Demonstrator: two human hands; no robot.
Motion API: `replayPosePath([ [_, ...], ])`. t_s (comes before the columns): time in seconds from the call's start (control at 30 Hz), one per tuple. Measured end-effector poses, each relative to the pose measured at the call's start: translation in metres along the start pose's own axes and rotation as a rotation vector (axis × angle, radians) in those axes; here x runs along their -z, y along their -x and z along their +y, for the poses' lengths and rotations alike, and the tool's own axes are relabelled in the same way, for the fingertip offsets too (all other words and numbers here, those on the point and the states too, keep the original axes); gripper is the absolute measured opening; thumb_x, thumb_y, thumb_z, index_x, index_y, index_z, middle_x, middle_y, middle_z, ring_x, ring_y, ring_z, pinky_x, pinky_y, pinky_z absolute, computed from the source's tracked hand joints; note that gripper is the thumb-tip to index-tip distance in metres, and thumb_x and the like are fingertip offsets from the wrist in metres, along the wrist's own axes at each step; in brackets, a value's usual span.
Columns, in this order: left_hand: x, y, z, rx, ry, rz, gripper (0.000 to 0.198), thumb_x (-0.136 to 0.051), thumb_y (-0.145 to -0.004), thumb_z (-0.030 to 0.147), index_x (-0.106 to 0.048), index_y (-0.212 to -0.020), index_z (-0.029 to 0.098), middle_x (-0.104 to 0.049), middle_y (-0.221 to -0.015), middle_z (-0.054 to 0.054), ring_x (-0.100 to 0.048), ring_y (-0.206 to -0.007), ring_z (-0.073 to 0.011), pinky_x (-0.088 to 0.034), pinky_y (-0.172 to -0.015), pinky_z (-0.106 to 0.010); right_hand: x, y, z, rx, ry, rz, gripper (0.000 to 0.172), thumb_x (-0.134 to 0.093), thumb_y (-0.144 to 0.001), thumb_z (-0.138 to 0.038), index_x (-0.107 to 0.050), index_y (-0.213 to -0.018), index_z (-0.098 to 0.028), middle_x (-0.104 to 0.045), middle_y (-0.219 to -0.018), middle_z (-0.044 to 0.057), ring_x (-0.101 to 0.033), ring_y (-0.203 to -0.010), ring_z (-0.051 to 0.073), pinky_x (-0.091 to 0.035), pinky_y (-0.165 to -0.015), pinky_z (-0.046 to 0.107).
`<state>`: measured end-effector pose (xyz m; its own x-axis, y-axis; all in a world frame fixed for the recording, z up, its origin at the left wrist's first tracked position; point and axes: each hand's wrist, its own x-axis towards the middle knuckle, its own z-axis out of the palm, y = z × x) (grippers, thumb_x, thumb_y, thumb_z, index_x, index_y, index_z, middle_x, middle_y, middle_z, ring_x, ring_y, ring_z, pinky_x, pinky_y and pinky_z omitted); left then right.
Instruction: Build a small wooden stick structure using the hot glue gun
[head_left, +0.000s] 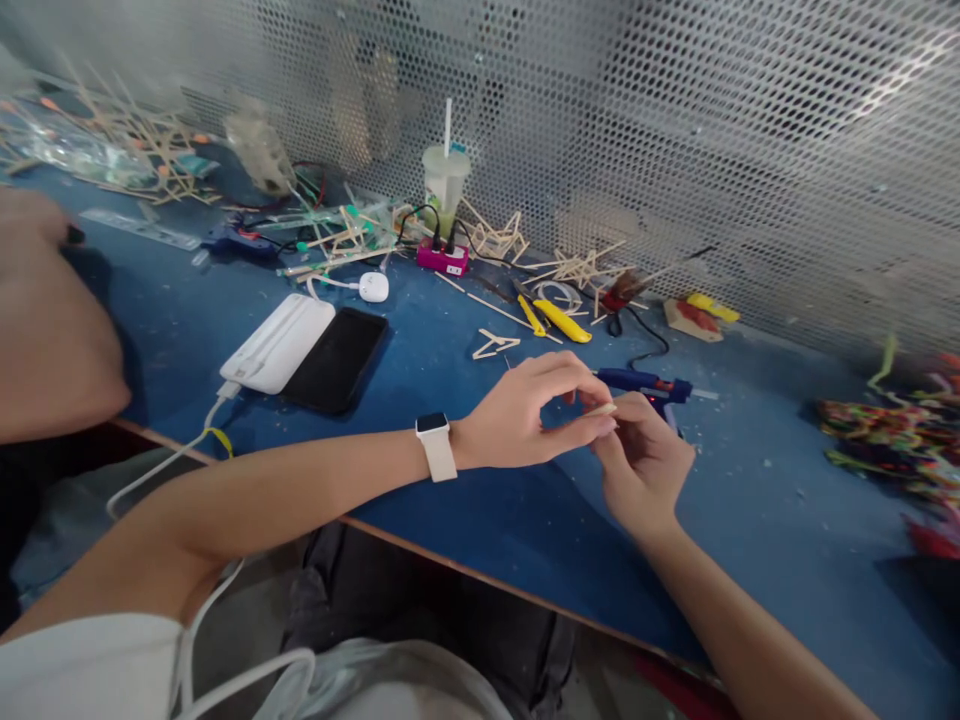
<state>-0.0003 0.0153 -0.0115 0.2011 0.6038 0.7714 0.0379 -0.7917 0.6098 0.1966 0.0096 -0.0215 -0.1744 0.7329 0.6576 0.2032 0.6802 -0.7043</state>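
The left hand [525, 415] has its thumb and finger grip closed on a short, pale, wood-like piece [602, 410] above the blue bench [765, 520]. The right hand [646, 465] meets it there; whether its grip is clamped cannot be told. Directly behind lies a blue glue gun [637, 381]; farther left, a black rectangular smartphone [341, 360].

A small, pale, slender piece [602, 410], partly hidden, is held above the blue tabletop [487, 525].
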Motion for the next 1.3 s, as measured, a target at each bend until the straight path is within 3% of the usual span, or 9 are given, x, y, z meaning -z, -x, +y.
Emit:
replayPosePath([
  [0.17, 0.005, -0.003, 0.004, -0.042, -0.028, -0.017, 0.019, -0.073, -0.112, 0.036, -0.074, -0.105, 0.02, -0.076, -0.098, -0.004, -0.073, -0.092, -0.016, -0.062, -0.087, -0.031, -0.001, 0.0, -0.004, 0.03, -0.001, -0.01, 0.014, -0.09, -0.096, -0.032, -0.078, -0.093, -0.026, -0.067, -0.08, -0.002, -0.061, -0.071, 0.015, -0.05, -0.062, 0.03],
  [0.37, 0.007, -0.004, 0.006, -0.067, 0.008, 0.002, 0.016, -0.076, -0.111, 0.034, -0.076, -0.105, 0.019, -0.076, -0.097, -0.003, -0.071, -0.086, -0.0131, -0.06, -0.081, -0.028, -0.003, 0.0, -0.009, 0.032, 0.029, 0.007, 0.012, -0.081, -0.104, -0.035, -0.08, -0.094, -0.027, -0.067, -0.081, 0.0, -0.063, -0.073, 0.016, -0.052, -0.06, 0.03],
  [0.53, 0.009, -0.005, 0.007, -0.078, 0.012, -0.006, 0.019, -0.08, -0.11, 0.035, -0.075, -0.104, 0.018, -0.076, -0.095, -0.002, -0.071, -0.087, -0.012, -0.058, -0.081, -0.026, -0.002, 0.0, -0.012, 0.028, 0.034, -0.001, 0.003, -0.084, -0.1, -0.027, -0.082, -0.098, -0.028, -0.072, -0.086, 0.0, -0.066, -0.078, 0.016, -0.058, -0.065, 0.031],
  [0.7, 0.013, -0.008, 0.012, -0.059, 0.014, -0.032, 0.023, -0.078, -0.111, 0.042, -0.077, -0.104, 0.02, -0.077, -0.096, -0.003, -0.071, -0.087, -0.0132, -0.061, -0.081, -0.028, -0.005, 0.002, -0.013, -0.007, 0.009, 0.035, 0.009, -0.081, -0.103, -0.037, -0.083, -0.101, -0.029, -0.082, -0.093, 0.002, -0.075, -0.079, 0.018, -0.067, -0.068, 0.034],
  [0.83, 0.018, -0.011, 0.014, -0.025, 0.009, -0.064, 0.028, -0.078, -0.11, 0.05, -0.079, -0.103, 0.023, -0.079, -0.097, -0.005, -0.073, -0.088, -0.0159, -0.063, -0.075, -0.03, -0.006, 0.004, -0.014, -0.053, 0.03, 0.092, 0.016, -0.094, -0.094, -0.042, -0.086, -0.098, -0.029, -0.084, -0.09, 0.0, -0.077, -0.072, 0.017, -0.07, -0.067, 0.033],
  [1.0, 0.018, -0.011, 0.014, 0.017, 0.033, -0.059, 0.03, -0.079, -0.109, 0.053, -0.081, -0.1, 0.024, -0.079, -0.094, -0.005, -0.074, -0.085, -0.0159, -0.063, -0.07, -0.03, -0.006, 0.005, -0.012, -0.075, -0.008, 0.082, 0.016, -0.095, -0.094, -0.045, -0.088, -0.096, -0.03, -0.085, -0.084, -0.001, -0.077, -0.067, 0.017, -0.07, -0.067, 0.035],
  [1.17, 0.018, -0.011, 0.013, 0.036, 0.059, -0.06, 0.029, -0.082, -0.107, 0.051, -0.082, -0.099, 0.024, -0.081, -0.093, -0.004, -0.074, -0.084, -0.0152, -0.062, -0.07, -0.03, -0.003, 0.004, -0.008, 0.018, -0.024, 0.07, 0.009, -0.096, -0.095, -0.04, -0.089, -0.096, -0.033, -0.087, -0.086, -0.002, -0.079, -0.072, 0.018, -0.068, -0.07, 0.037],
  [1.3, 0.018, -0.011, 0.013, 0.049, 0.08, -0.047, 0.029, -0.085, -0.105, 0.052, -0.083, -0.097, 0.023, -0.081, -0.092, -0.004, -0.074, -0.083, -0.015, -0.061, -0.069, -0.029, -0.003, 0.003, -0.007, 0.014, -0.001, 0.075, 0.016, -0.097, -0.093, -0.046, -0.088, -0.09, -0.033, -0.086, -0.083, -0.001, -0.078, -0.071, 0.02, -0.068, -0.07, 0.041],
])
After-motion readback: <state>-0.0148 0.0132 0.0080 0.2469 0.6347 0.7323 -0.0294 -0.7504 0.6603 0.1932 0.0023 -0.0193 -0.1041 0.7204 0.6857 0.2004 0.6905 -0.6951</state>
